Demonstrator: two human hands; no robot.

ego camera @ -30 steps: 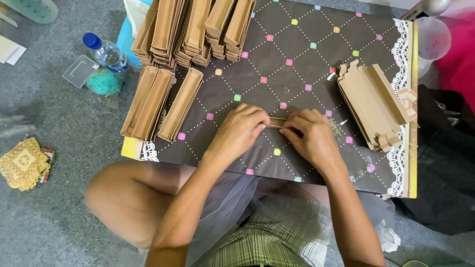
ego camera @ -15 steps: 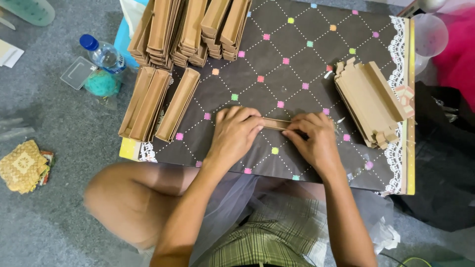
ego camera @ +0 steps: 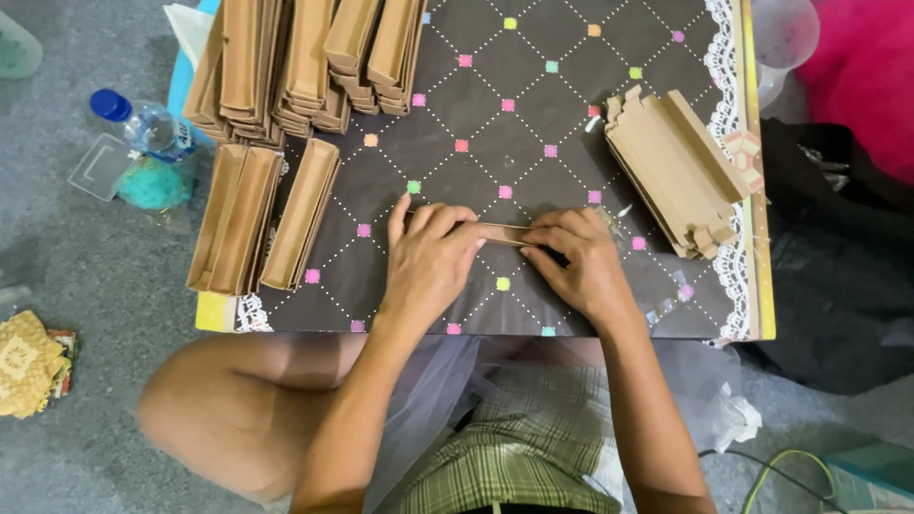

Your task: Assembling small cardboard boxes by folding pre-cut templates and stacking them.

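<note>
Folded brown cardboard strip (ego camera: 503,232) lies at the centre of the frame on the dark dotted tablecloth (ego camera: 533,105), pinched at both ends: left hand (ego camera: 428,262) and right hand (ego camera: 579,259) press it flat. Finished brown folded boxes (ego camera: 267,214) sit left; flat cardboard blanks (ego camera: 666,167) upper right.

Brown card strip (ego camera: 503,233) mostly hidden under left hand (ego camera: 428,266) and right hand (ego camera: 579,262); only short middle stretch shows. Fingers (ego camera: 447,224) cover its ends. Stacks of folded brown pieces (ego camera: 305,67) cut off by top edge. Clear cup (ego camera: 785,33) cut by top edge. Teal box (ego camera: 871,481) cut by bottom corner.
</note>
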